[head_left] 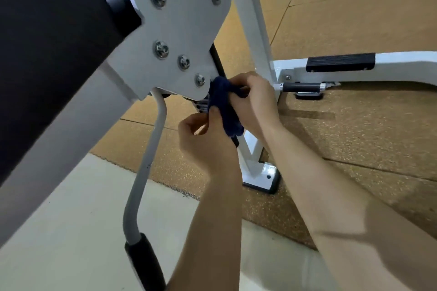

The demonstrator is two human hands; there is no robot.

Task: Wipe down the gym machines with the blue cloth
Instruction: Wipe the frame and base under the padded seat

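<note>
A dark blue cloth (224, 106) is bunched up just below the right corner of the white bolted plate (175, 30) of the gym machine. My right hand (256, 101) grips the cloth from the right and presses it against the dark part under the plate. My left hand (203, 134) pinches the cloth's lower left edge with thumb and fingers. The part under the cloth is hidden.
A black padded roller (47, 54) fills the upper left. A curved white handle bar with a black grip (144, 257) hangs at lower centre. The white frame post (255, 30), its foot plate (267, 177) and a base beam with a black tread (340, 62) stand on the brown rubber floor.
</note>
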